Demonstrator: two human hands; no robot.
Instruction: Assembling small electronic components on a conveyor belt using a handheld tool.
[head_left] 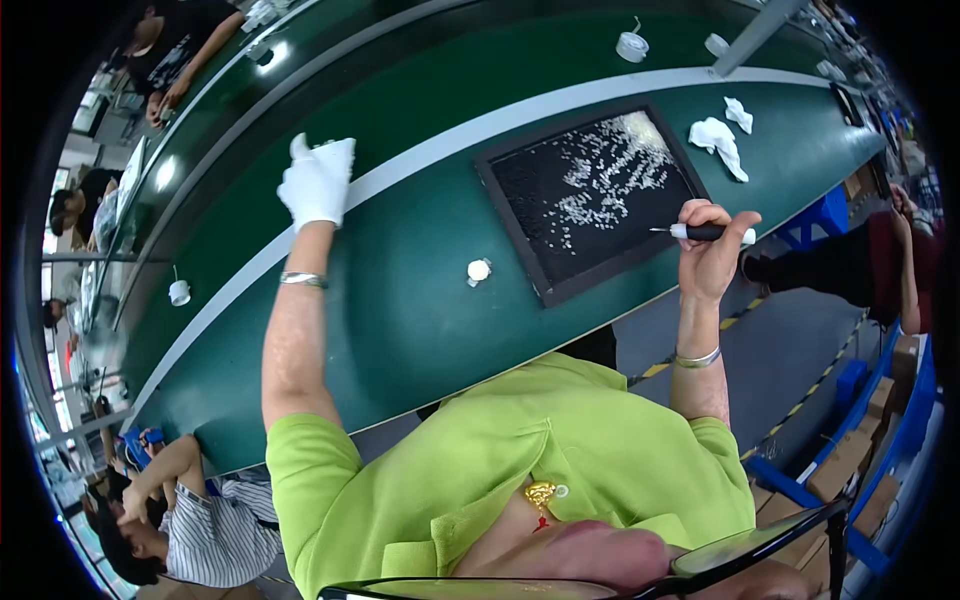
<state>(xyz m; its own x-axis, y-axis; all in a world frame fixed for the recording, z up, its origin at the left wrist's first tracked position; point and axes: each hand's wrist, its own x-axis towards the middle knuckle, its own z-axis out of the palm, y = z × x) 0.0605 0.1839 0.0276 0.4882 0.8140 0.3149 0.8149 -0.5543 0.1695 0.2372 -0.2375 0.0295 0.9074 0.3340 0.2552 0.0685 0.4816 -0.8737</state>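
Observation:
On my left hand [318, 182] is a white glove; it reaches out over the far green strip beyond the pale rail, fingers stretched out, with nothing that I can make out in them. My bare right hand [708, 262] is closed around a pen-shaped tool [704, 232] with a black grip, a white end and a thin metal tip pointing left. Just beyond the tool lies a dark shallow tray [548, 284], with many small whitish pieces [592, 198] scattered over its black bottom and heaped in the far right corner. A small round white part [479, 270] sits left of the tray.
Crumpled white cloths [718, 146] lie right of the tray on the green table [410, 330]. White round parts with thin wires [632, 46] rest on the far strip. A metal post [756, 38] rises at the far right. Other people are at left and right; boxes fill a blue rack [868, 528].

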